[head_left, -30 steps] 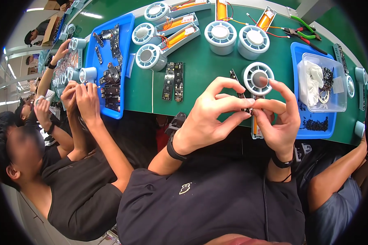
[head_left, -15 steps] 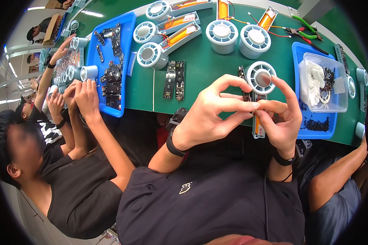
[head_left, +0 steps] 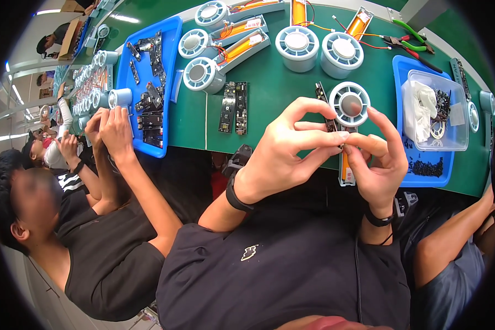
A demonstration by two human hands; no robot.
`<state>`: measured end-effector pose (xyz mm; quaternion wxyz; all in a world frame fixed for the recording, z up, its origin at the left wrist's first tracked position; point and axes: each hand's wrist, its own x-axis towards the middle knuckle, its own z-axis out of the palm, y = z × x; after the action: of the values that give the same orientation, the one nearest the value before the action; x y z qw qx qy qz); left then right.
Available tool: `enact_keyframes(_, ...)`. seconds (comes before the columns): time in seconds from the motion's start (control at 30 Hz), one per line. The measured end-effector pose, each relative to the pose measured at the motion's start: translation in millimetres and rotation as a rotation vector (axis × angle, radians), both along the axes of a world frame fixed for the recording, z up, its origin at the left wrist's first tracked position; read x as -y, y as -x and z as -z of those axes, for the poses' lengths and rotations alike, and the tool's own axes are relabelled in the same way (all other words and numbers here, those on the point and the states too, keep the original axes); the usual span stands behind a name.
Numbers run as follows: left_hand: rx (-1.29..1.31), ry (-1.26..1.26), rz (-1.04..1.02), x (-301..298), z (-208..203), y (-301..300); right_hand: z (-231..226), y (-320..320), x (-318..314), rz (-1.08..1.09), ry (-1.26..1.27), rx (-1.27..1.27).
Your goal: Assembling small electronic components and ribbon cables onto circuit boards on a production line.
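Between the thumb and fingers of my left hand (head_left: pixel 289 146) is a narrow black circuit board (head_left: pixel 320 92), held on edge. My right hand (head_left: pixel 378 162) is closed in a pinch at the board's near end, fingertips meeting my left thumb. What my right fingertips hold is hidden. Just beyond and beneath my hands lies a light-blue fan-like unit (head_left: pixel 359 89) with a round spoked face and a grey centre. Its tray with an orange battery (head_left: pixel 346 171) extends toward me, partly covered by my fingers. Two black circuit boards (head_left: pixel 241 107) lie flat to the left.
Several similar units (head_left: pixel 297 44) with orange batteries and wires stand at the back. A blue tray (head_left: pixel 173 49) of boards is left. On the right, another blue tray (head_left: pixel 447 175) holds a clear box (head_left: pixel 461 140) and small black parts. Pliers (head_left: pixel 418 47) lie far right. Co-workers sit on both sides.
The circuit board's far end has shifted slightly left and up with my left fingers. Both hands keep their pinch. At far left, a co-worker's raised arm has gone from over the units.
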<state>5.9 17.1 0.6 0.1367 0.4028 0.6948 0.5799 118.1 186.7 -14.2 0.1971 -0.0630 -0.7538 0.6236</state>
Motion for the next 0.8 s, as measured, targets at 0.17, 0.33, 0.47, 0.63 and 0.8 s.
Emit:
enact_keyframes(0.17,-0.022,-0.017,-0.032,-2.5,-0.5,-0.8,-3.4,0.4,4.5,0.034,-0.025,0.007)
enact_keyframes(0.33,-0.075,0.0,-0.093,-3.4,3.8,-5.6,-3.9,-0.8,1.7,0.003,-0.271,-0.102)
enact_keyframes(0.47,-0.098,0.014,-0.088,-4.0,8.7,-7.6,-1.9,-7.7,7.9,0.024,-0.198,-0.064)
enact_keyframes(0.63,-0.128,0.033,-0.072,-1.5,8.8,-6.4,-16.9,-13.4,0.9,-0.115,-0.212,0.037)
enact_keyframes(0.8,-0.12,0.09,-0.017,1.9,-3.5,-13.2,-16.9,-10.6,6.8,0.064,0.099,-0.03)
